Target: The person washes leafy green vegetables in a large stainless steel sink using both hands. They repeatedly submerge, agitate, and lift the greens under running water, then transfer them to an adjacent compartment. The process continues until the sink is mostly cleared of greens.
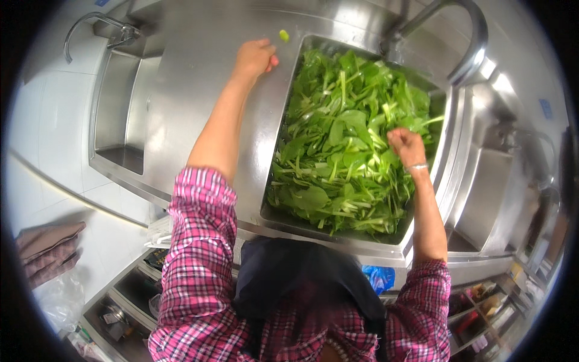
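Leafy greens (pixel 334 135) with pale stems fill a steel sink basin (pixel 293 86) in front of me and sit in water. My right hand (pixel 407 145), with a bracelet at the wrist, is over the greens at the right side, its fingers curled in; whether a leaf is between them cannot be told. My left hand (pixel 257 56) is above the steel counter left of the basin, fingers curled, and what it may hold is hidden. A small yellow-green leaf piece (pixel 284 35) lies on the counter just beyond it.
A curved faucet (pixel 475 45) arches at the basin's back right. Further sinks stand at left (pixel 120 104) and right (pixel 484 199), the left one with its own faucet (pixel 97 18). Below the counter are a blue plastic bag (pixel 379 278) and open compartments (pixel 479 312) holding assorted items.
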Motion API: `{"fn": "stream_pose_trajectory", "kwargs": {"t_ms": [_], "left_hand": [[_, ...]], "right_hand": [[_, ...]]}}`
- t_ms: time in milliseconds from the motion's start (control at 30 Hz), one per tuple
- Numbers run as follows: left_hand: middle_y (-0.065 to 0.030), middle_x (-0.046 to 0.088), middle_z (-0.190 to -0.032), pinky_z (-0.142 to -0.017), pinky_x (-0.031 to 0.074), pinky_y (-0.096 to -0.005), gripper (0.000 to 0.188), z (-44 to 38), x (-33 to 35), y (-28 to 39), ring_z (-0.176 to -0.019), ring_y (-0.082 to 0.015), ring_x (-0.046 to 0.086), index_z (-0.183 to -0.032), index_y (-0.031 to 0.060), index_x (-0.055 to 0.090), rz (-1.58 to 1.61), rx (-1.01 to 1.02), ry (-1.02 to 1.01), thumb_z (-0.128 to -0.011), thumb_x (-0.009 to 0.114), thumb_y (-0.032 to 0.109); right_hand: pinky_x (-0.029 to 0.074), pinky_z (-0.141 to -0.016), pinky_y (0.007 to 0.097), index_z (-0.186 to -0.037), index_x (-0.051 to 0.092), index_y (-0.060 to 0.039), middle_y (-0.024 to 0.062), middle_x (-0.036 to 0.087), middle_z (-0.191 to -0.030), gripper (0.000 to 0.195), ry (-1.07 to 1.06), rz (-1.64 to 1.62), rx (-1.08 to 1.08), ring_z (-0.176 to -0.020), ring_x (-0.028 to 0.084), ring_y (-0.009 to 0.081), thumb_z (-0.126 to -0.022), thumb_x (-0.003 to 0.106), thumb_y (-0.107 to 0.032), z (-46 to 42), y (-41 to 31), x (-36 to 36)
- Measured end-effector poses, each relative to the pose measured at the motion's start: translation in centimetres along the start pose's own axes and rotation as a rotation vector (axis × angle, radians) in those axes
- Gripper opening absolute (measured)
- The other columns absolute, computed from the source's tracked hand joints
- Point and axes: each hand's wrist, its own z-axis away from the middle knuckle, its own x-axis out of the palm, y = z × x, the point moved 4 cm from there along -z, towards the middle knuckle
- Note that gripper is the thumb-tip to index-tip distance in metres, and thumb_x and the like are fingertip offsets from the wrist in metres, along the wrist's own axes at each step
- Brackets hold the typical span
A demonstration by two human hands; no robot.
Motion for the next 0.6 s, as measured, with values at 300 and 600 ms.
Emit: {"fn": "stream_pose_trajectory", "kwargs": {"t_ms": [300,600], "left_hand": [[-0.0130,0.068,-0.089,-0.069,0.049,-0.0356,0.031,4.8,5.8,0.5,-0.075,-0.0250,0.065,-0.114,0.0027,0.061,-0.474,0.261,-0.057,-0.090,0.049,0.018],[-0.0223,0.059,-0.114,-0.089,0.044,-0.0458,0.039,4.8,13.8,-19.5,-0.104,-0.0415,0.056,-0.115,-0.0041,0.056,-0.762,-0.089,-0.015,-0.091,0.040,0.022]], "right_hand": [[0.049,-0.069,0.0291,-0.098,0.065,-0.0006,0.0101,0.067,-0.085,0.017,0.566,0.169,0.069,-0.075,0.062,0.0193,-0.089,0.058,-0.013,0.4,7.5,-4.7],[0.048,-0.084,0.0364,-0.105,0.065,-0.0031,0.0187,0.066,-0.098,0.030,0.278,0.411,0.502,-0.093,0.062,0.0339,-0.080,0.055,-0.017,-2.6,25.8,-2.0]]}}
